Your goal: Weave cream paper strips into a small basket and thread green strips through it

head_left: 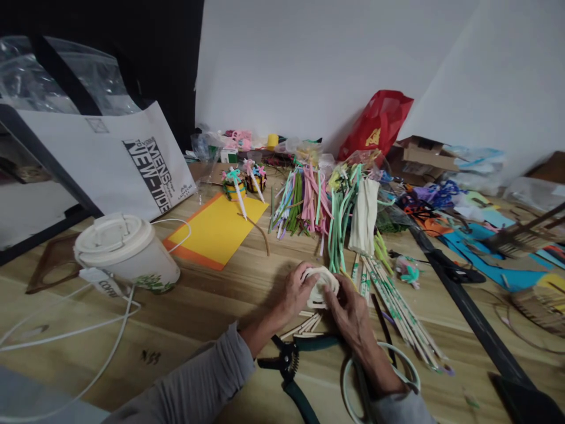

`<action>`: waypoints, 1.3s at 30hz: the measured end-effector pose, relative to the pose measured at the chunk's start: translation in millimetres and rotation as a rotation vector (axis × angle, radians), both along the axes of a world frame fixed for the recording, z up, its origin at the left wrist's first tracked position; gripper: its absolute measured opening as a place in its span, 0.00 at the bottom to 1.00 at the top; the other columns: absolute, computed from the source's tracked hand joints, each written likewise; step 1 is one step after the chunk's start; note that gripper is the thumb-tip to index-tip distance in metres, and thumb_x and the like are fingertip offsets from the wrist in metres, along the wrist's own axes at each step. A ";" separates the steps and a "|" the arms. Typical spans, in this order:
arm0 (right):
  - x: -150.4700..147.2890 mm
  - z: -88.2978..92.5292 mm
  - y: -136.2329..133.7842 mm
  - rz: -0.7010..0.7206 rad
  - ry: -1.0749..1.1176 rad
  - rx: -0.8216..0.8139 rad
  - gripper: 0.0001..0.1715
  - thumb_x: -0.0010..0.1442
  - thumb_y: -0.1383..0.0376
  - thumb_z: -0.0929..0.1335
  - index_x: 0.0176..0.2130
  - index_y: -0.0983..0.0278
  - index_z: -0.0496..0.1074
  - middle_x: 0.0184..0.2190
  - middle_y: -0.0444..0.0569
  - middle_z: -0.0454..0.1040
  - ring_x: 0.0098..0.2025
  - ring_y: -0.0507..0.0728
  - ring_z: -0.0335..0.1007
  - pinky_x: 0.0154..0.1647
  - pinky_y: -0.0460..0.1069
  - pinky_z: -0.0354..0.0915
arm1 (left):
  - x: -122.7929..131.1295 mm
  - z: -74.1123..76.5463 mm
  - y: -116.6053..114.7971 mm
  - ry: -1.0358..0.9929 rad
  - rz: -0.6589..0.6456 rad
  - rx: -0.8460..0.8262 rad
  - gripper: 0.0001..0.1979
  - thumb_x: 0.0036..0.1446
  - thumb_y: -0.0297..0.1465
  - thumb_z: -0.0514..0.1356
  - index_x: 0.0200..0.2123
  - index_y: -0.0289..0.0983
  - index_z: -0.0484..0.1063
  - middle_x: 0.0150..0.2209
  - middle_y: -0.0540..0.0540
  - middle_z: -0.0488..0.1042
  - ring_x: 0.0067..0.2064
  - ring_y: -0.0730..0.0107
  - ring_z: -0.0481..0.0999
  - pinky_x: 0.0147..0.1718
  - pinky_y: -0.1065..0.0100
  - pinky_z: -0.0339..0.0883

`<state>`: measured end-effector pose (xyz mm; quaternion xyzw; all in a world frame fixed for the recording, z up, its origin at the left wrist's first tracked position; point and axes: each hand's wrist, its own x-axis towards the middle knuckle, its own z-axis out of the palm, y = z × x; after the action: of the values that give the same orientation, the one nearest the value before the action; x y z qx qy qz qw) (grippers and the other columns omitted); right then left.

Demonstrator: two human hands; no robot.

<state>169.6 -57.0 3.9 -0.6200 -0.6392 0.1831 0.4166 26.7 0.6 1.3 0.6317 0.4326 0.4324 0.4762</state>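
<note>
Two-handed grip [297,291] on cream coil [325,279] — wooden table [212,303], pale wall [282,70]

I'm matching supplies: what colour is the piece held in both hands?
The piece is creamy white, best seen in the head view.

One bright-yellow rectangular sheet [220,235] is lying flat. By its far edge, two squat yellow-and-black pots [229,192] are standing and two slim white sticks [241,203] are slanting. Left of it, one white lidded bucket [141,262] and one white black-lettered bag [101,176] are standing. Nearer and rightward, one left hand [297,292] and one right hand [353,312] are holding one round cream coil [323,287].
</note>
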 end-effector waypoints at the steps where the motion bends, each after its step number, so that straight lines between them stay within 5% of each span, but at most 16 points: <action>1: -1.0 0.6 -0.3 0.005 0.011 -0.011 0.21 0.63 0.53 0.64 0.47 0.65 0.69 0.27 0.46 0.73 0.25 0.54 0.67 0.24 0.47 0.63 | -0.1 -0.4 0.6 -0.001 0.022 -0.004 0.11 0.56 0.39 0.55 0.35 0.37 0.69 0.32 0.49 0.72 0.36 0.68 0.70 0.37 0.70 0.65; 6: -4.8 2.6 -0.9 0.058 0.130 -0.075 0.23 0.62 0.53 0.65 0.51 0.65 0.66 0.33 0.50 0.78 0.31 0.58 0.74 0.31 0.49 0.68 | 0.2 -3.2 -0.4 -0.032 0.042 -0.032 0.12 0.57 0.40 0.54 0.38 0.38 0.68 0.33 0.48 0.73 0.38 0.66 0.72 0.38 0.70 0.66; 17: 5.8 -8.4 3.1 0.075 0.169 -0.087 0.19 0.64 0.55 0.62 0.50 0.63 0.66 0.34 0.48 0.74 0.31 0.56 0.70 0.32 0.49 0.67 | -0.3 -4.0 -4.3 -0.228 -0.107 -0.239 0.22 0.55 0.42 0.59 0.51 0.37 0.69 0.47 0.44 0.74 0.45 0.63 0.73 0.41 0.68 0.67; 24: 6.5 -8.0 5.2 0.015 0.152 -0.034 0.19 0.64 0.56 0.62 0.50 0.63 0.66 0.36 0.49 0.75 0.33 0.57 0.71 0.35 0.49 0.68 | -1.4 -7.4 -0.5 -0.340 -0.129 -0.345 0.26 0.52 0.42 0.64 0.53 0.38 0.71 0.55 0.42 0.72 0.55 0.57 0.69 0.54 0.62 0.63; 31: 5.6 -0.2 5.0 -0.072 0.166 0.075 0.19 0.65 0.57 0.61 0.50 0.65 0.67 0.39 0.51 0.76 0.37 0.57 0.71 0.39 0.49 0.68 | -3.0 11.0 1.6 -0.358 -0.294 -0.364 0.29 0.55 0.50 0.58 0.51 0.35 0.72 0.48 0.41 0.75 0.43 0.60 0.74 0.34 0.66 0.70; 39: 5.6 -0.3 3.8 -0.082 0.170 0.049 0.21 0.65 0.56 0.61 0.52 0.65 0.66 0.37 0.51 0.77 0.34 0.57 0.72 0.36 0.49 0.68 | -2.9 1.2 3.5 -0.280 -0.284 -0.358 0.30 0.43 0.42 0.69 0.49 0.34 0.72 0.43 0.43 0.76 0.38 0.65 0.74 0.34 0.69 0.68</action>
<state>175.2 -53.2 3.6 -0.6175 -0.5798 0.2022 0.4916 23.8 4.1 2.6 0.5259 0.3389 0.3610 0.6915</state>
